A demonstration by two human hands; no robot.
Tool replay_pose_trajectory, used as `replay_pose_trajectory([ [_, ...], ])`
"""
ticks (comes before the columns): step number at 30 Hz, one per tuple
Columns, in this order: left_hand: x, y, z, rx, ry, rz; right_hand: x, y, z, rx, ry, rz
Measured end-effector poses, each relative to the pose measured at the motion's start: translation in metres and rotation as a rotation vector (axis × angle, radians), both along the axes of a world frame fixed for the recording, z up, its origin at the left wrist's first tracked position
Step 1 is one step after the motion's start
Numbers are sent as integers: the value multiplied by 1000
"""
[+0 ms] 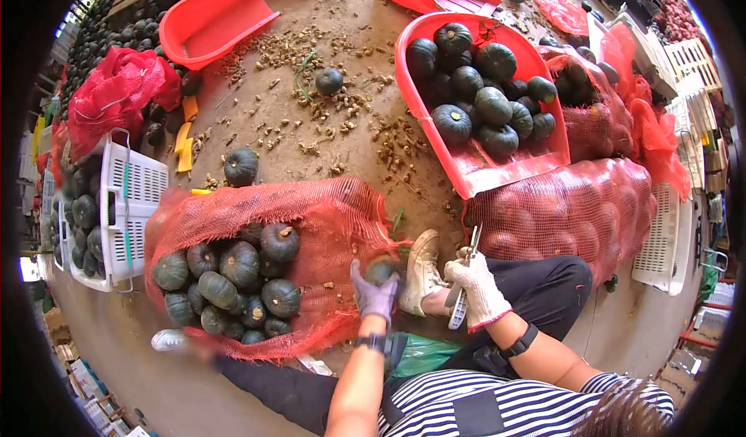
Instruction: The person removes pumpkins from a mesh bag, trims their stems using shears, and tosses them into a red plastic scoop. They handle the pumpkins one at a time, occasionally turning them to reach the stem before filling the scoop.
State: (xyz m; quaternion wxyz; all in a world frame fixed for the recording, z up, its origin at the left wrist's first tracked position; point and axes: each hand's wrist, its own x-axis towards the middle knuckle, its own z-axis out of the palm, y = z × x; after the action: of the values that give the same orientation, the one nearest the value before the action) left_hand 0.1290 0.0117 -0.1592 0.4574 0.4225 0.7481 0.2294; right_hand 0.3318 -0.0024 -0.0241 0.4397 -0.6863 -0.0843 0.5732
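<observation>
My left hand (374, 295), in a greyish-purple glove, is closed around a small dark green squash (381, 270), which is slightly blurred. It sits over the right side of an open red mesh sack (334, 227). Several dark green squashes (238, 264) lie heaped in the sack's mouth. In a white knit glove, my right hand (478, 288) grips a pair of pruning shears (458, 311), the thin blades pointing up and away from me. Fingers cover the middle of the shears. My legs are spread on the floor on both sides of the sack.
A red scoop (482, 179) full of squashes leans on a filled mesh sack (563, 219) at right. Another red scoop (221, 25) lies at upper left. A white crate (136, 204) stands left. Loose squashes (241, 166) and cut stems (326, 87) are scattered on the floor.
</observation>
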Motion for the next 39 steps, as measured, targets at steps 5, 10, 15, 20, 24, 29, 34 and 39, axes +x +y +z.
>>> replay_pose_trajectory([
  [5,-119,11,72,-466,-319,-375,-1,0,-5,9,11,11],
  [10,-215,196,274,662,-632,491,-5,-2,7,10,75,-18],
  [15,-188,214,192,477,66,-46,-6,3,5,-29,48,-79],
  [20,-80,160,15,-335,402,-814,-6,-1,4,-110,-116,16],
  [24,-7,229,-23,-348,742,-937,-3,-6,0,-23,-209,119],
  [29,23,271,-39,-461,778,-883,-5,6,4,-92,-38,-15],
  [34,15,203,15,-522,710,-897,-2,33,25,-53,62,-114],
  [39,-48,96,2,-406,545,-398,-2,26,16,14,85,-92],
])
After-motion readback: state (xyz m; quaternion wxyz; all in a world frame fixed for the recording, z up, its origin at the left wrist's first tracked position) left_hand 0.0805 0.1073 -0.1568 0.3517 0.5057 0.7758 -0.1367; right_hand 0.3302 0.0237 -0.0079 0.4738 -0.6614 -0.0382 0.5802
